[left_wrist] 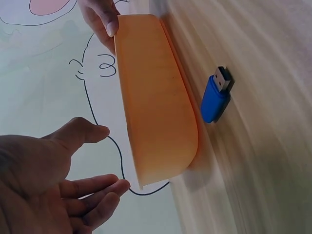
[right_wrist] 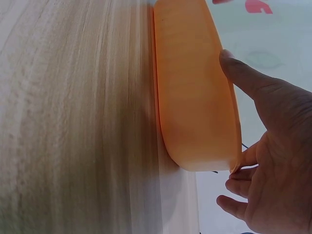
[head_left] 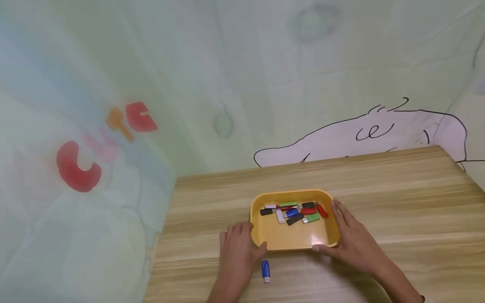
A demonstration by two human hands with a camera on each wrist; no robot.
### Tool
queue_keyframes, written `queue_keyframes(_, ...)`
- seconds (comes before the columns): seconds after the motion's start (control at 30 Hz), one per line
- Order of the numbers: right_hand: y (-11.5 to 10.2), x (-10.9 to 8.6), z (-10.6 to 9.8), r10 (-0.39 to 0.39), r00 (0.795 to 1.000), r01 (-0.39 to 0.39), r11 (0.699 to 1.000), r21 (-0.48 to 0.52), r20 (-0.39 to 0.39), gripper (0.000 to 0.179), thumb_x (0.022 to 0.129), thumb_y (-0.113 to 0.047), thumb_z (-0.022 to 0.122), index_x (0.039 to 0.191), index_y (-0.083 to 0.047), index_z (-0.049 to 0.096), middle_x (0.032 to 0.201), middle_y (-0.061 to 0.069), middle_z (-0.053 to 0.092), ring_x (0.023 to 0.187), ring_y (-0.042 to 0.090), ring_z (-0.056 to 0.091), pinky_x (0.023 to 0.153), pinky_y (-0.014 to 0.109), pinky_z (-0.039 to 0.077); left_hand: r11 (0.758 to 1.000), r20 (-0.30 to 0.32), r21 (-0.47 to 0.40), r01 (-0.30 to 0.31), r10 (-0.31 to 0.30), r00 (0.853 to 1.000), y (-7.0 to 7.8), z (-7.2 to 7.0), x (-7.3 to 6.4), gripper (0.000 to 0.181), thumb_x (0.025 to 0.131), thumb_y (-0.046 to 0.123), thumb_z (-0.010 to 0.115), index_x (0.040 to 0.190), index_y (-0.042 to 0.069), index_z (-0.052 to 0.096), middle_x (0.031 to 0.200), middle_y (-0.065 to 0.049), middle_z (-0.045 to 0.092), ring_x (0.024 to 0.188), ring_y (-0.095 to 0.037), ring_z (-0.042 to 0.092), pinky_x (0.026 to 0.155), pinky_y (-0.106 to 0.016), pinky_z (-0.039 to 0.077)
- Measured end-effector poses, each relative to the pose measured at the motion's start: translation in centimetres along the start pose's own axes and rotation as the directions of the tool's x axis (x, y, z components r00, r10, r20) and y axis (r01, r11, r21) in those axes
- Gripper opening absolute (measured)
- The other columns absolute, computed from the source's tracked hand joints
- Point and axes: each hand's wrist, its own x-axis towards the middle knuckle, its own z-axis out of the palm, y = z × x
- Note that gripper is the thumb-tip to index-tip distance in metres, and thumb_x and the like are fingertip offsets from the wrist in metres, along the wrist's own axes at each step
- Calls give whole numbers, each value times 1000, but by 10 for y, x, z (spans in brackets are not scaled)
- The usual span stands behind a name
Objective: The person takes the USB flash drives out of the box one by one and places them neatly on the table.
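Observation:
A yellow plastic tray (head_left: 278, 237) stands on the wooden table, holding several USB sticks (head_left: 294, 219) in black, white, green, red and blue, mostly grouped toward its far side. My right hand (head_left: 354, 242) grips the tray's right end, thumb on the near rim and fingers along the right rim. At the left near corner, my left hand (head_left: 238, 252) has its thumb and fingers spread; the left wrist view shows a gap between them and the tray wall (left_wrist: 156, 97). One blue USB stick (head_left: 265, 269) lies on the table in front of the tray, beside the left thumb, its metal plug toward me.
The wooden table (head_left: 409, 193) reaches back to a pale printed curtain (head_left: 257, 84) with a line drawing at its lower right. Another curtain side with red and orange shapes hangs on the left, along the table's left edge.

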Motion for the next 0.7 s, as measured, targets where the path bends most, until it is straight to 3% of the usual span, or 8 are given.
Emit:
queue_keyframes(0.1, 0, 0, 0, 0, 1000, 0, 1000, 4, -4, 132, 76, -76, 81, 164, 6, 27, 170, 27, 28, 143, 58, 44, 111, 70, 42, 999, -24, 4, -32, 32, 999, 1, 0, 6, 48, 83, 37, 90, 115, 7, 71, 111, -10, 73, 104, -27, 63, 87, -41, 44)
queue_keyframes(0.33, 1, 0, 0, 0, 1000, 0, 1000, 9, -1, 132, 76, -76, 81, 164, 6, 26, 170, 28, 28, 143, 58, 44, 111, 71, 42, 993, -18, -7, -121, 121, 992, 2, 1, 19, 46, 90, 35, 84, 121, 5, 71, 117, -11, 72, 112, -30, 63, 93, -46, 47)
queue_keyframes(0.7, 1, 0, 1, -1, 1000, 1, 1000, 15, -7, 134, 75, -76, 82, 165, 5, 25, 170, 29, 29, 143, 59, 44, 111, 71, 42, 976, 37, 61, -210, 208, 977, 7, 2, 36, 51, 90, 36, 86, 129, 6, 71, 127, -10, 72, 114, -27, 60, 96, -44, 47)
